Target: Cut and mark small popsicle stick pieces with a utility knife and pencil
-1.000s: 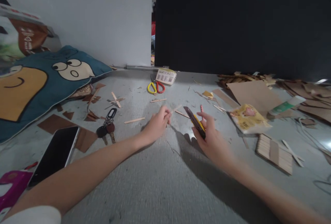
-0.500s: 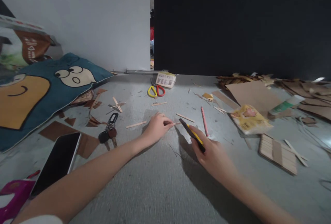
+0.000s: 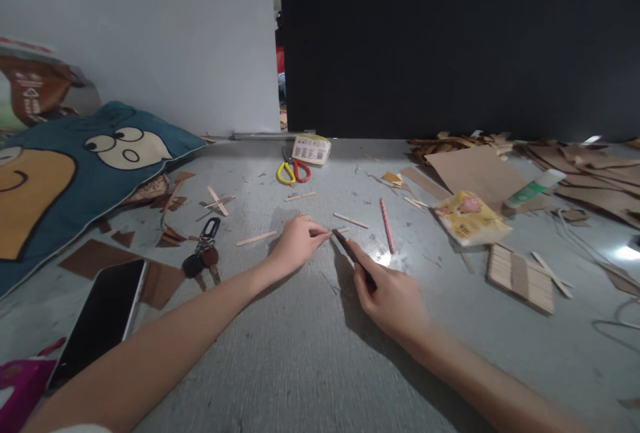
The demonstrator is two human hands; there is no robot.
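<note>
At the centre of the grey table, my left hand (image 3: pixel 300 241) pinches one end of a thin wooden craft stick (image 3: pixel 342 230) between thumb and fingers. My right hand (image 3: pixel 393 290) is wrapped round a black and yellow utility knife (image 3: pixel 356 258), whose tip meets the stick just right of my left fingertips. Another craft stick (image 3: pixel 351 220) lies right behind the knife tip, and one more stick (image 3: pixel 257 238) rests left of my left hand. A red patterned pencil-like rod (image 3: pixel 387 226) lies right of the knife.
Scissors (image 3: pixel 294 172) lie beyond my hands by a small packet (image 3: pixel 311 150). Keys (image 3: pixel 203 260), a phone (image 3: pixel 100 323) and a blue cushion (image 3: pixel 115 173) are on the left. To the right are a yellow bag (image 3: pixel 473 218), a glue stick (image 3: pixel 535 188), bundled craft sticks (image 3: pixel 520 278) and cardboard (image 3: pixel 475 170).
My right hand has brought the knife left and down onto the stick, close to my left fingertips. My left hand keeps its pinch. The whole view has shifted slightly.
</note>
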